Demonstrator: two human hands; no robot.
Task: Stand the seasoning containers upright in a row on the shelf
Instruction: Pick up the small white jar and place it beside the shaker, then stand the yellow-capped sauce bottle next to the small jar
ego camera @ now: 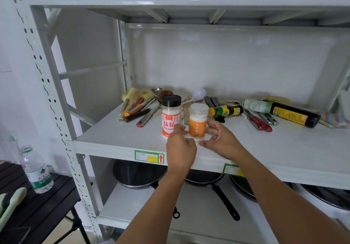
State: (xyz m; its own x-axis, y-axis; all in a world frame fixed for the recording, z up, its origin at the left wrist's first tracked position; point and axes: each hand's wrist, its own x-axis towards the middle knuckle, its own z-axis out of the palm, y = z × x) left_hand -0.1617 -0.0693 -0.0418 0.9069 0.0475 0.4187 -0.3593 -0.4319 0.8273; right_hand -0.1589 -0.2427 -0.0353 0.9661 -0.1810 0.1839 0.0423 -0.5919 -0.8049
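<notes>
Left hand [180,149]: fingers curled against the left side of a white-capped, orange-labelled clear plastic jar [198,122], grip not confirmable; right hand [221,139]: held loosely spread just right of that jar, nothing grasped; jar stood upright on white metal shelf [117,137]; black-capped, red-labelled shaker [170,114] stood upright just left of it.

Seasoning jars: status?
Left hand, right hand flank orange-label jar, grip unclear. It and black-capped jar upright, side by side. Dark sauce bottle lies flat behind.
</notes>
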